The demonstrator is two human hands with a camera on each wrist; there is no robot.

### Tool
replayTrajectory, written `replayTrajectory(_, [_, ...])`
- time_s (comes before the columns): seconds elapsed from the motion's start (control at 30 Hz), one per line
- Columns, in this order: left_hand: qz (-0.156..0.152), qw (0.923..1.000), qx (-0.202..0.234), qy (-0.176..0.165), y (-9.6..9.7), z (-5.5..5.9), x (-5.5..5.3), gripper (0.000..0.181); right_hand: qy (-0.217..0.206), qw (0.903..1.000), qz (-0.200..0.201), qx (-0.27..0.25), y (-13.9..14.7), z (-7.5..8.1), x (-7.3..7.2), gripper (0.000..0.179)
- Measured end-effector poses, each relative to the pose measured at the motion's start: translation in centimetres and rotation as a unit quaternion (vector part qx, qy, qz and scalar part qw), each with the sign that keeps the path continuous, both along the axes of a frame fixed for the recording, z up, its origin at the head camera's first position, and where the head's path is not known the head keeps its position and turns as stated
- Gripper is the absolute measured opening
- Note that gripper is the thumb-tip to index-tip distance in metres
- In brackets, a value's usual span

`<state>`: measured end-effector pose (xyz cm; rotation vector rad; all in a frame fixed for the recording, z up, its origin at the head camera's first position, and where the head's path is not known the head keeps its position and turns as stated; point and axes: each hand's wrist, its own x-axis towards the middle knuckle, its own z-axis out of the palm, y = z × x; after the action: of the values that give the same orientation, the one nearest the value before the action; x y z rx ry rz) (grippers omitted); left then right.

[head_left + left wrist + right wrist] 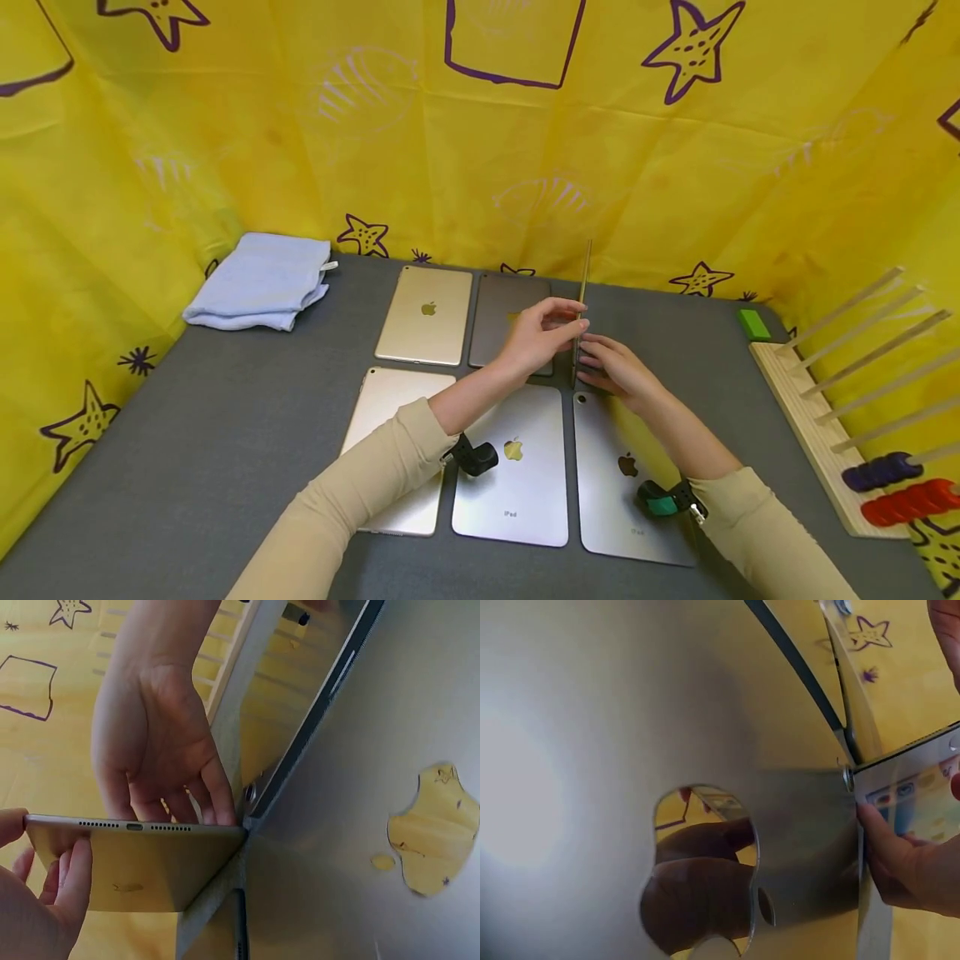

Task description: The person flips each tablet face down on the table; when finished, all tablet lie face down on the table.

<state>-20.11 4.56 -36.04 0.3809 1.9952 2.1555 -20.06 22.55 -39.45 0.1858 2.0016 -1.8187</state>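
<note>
A tablet (584,279) stands upright on its long edge, thin side toward the head camera. My left hand (536,337) pinches its near upper corner, thumb on the edge and fingers against the back. On the other side, my right hand (618,371) touches the lower part of the screen face with its fingers. The right wrist view catches the lit screen (911,799) with icons. Face down around it lie a gold tablet (408,333), a dark grey tablet (498,296), and in front three pale tablets, left (386,400), middle (510,500) and right (615,508).
A folded light blue cloth (258,279) lies at the back left. On the right, a wooden peg board (806,425) with upright rods carries blue and red rings (911,500); a green block (753,325) is behind it. Yellow patterned fabric (420,150) encloses the grey table (225,433).
</note>
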Motion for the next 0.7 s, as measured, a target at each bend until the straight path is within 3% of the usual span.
replayTrajectory(0.37, [-0.003,0.9998,0.014,-0.016,0.5,-0.5,0.0,0.033,0.015,0.9999,0.000,-0.006,0.4,1.7,-0.2,0.062])
replayTrajectory(0.7, [0.009,0.9992,0.010,-0.038,1.1,-0.9,-0.2,0.034,0.078,0.9956,-0.049,-0.013,0.5,4.9,-1.7,0.063])
